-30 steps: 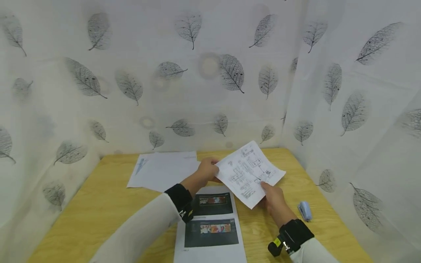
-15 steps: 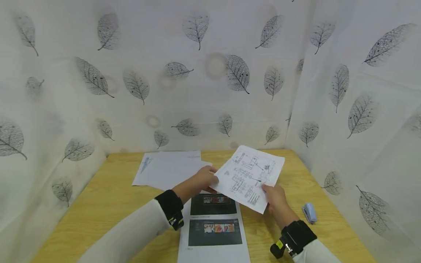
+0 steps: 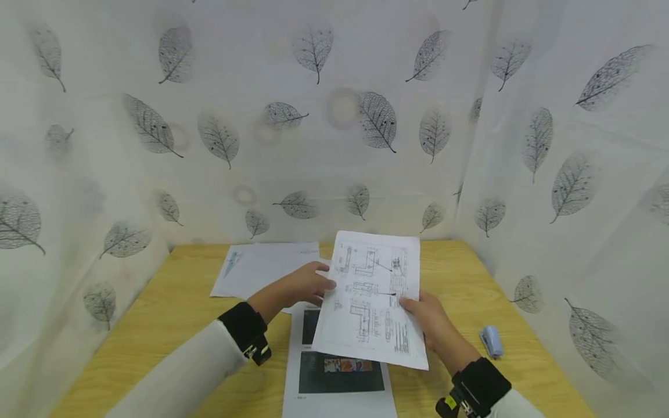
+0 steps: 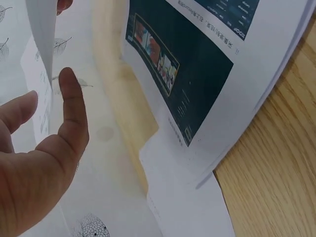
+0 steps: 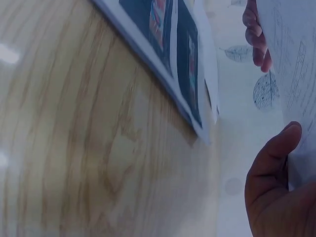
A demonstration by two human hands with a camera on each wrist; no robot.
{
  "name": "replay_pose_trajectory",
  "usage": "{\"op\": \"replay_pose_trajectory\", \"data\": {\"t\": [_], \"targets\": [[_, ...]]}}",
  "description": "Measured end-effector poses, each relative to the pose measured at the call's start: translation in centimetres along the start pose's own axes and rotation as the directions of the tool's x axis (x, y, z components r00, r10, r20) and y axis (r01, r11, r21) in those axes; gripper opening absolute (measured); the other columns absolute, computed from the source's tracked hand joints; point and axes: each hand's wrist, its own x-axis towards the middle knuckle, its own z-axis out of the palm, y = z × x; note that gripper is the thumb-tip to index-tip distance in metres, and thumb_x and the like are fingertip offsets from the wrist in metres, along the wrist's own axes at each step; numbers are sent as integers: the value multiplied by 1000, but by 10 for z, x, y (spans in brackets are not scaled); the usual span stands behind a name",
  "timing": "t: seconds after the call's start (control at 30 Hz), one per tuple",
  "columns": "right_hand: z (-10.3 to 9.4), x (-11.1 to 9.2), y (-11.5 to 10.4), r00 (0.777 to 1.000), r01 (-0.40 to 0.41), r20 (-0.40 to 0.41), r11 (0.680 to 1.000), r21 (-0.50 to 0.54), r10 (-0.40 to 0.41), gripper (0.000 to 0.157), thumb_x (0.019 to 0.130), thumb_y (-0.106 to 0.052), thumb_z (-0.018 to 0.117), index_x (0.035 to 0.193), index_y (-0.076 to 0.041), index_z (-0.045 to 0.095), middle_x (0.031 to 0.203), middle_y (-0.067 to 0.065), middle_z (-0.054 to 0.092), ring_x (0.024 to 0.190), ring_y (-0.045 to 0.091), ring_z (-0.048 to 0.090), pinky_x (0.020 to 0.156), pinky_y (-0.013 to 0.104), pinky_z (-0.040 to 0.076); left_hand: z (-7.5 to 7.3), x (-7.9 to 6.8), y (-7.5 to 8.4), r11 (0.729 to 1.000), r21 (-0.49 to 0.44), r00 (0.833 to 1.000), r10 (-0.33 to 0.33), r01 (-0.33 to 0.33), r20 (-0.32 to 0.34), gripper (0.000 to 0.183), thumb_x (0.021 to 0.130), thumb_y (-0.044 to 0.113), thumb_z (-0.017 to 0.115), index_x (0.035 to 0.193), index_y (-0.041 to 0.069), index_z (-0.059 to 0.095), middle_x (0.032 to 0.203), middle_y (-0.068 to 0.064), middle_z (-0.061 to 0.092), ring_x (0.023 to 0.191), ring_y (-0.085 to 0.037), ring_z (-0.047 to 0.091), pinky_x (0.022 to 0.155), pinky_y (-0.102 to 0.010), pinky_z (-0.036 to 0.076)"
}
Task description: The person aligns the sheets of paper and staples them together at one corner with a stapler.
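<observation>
Holding a technical drawing [image 3: 366, 331] in the air, the right hand [image 3: 432, 320] pinches it at its right edge, thumb on the printed face, above and just right of the screenshot printout [image 3: 342, 374] on the bench [image 3: 177, 337]. This drawing tilts a little, well lifted, and covers part of the printout's upper half in the head view; whether it is one sheet or several cannot be told. At the opposite edge, just left of the printout's far end, the left hand [image 3: 300, 284] stands wide, thumb and fingers spread about the paper with no clear grip on it; whether skin touches paper there is hard to make out. Judging by this pose, the step in hand is orienting the drawing over the printout, and the next move would call for the left hand to narrow on the left edge so that both sides are steadied, with the right pinch kept firm, since thin paper tends to sag toward its unsupported side. Beyond the printout and to its left lie white papers [image 3: 261, 264], one bearing a blue figure, their near part reaching the printout's far end. Right of the printout, well apart, sits a light-blue stapler [image 3: 492, 341].
</observation>
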Motion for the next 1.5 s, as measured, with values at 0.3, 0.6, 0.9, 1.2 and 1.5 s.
{"op": "replay_pose_trajectory", "data": {"t": [0.3, 0.6, 0.9, 1.2, 1.5], "targets": [[21, -24, -16, 998, 43, 46, 997, -70, -39, 37, 102, -19, 60, 135, -4, 58, 105, 10, 74, 85, 23, 75, 72, 38, 62, -11, -28, -7, 997, -25, 995, 70, -72, -72, 61, 93, 10, 72, 146, 4, 41, 111, -14, 68, 88, -26, 74, 79, -41, 62], [25, -33, -22, 997, 66, 49, 984, -165, -58, 35, 97, -10, 61, 129, 4, 57, 103, 13, 71, 83, 21, 69, 66, 37, 58, -13, -65, -21, 995, -20, 990, 94, -97, -109, 58, 93, 8, 72, 142, 3, 42, 111, -15, 67, 88, -25, 72, 76, -40, 62], [29, -38, -21, 995, 86, 63, 977, -197, -75, 24, 95, -7, 62, 116, 4, 63, 92, 12, 71, 74, 23, 69, 60, 40, 58, -11, -88, -40, 993, -69, 992, 87, -93, -93, 53, 93, 7, 72, 136, -1, 44, 104, -17, 66, 83, -27, 72, 68, -42, 63], [36, -41, -12, 992, 94, 106, 960, -265, -68, 23, 92, -7, 65, 113, 2, 64, 87, 10, 70, 69, 24, 67, 54, 36, 57, -9, -96, -59, 997, -44, 992, 64, -69, -109, 55, 92, 4, 71, 138, -4, 42, 102, -15, 66, 81, -25, 71, 66, -40, 62], [44, -38, 1, 989, 122, 116, 933, -338, -88, 23, 89, -3, 69, 111, 1, 63, 81, 9, 67, 61, 21, 65, 47, 31, 53, 2, -96, -79, 999, -30, 992, 23, -27, -126, 51, 89, -2, 72, 132, -3, 45, 97, -14, 65, 76, -23, 70, 59, -37, 61]]}}
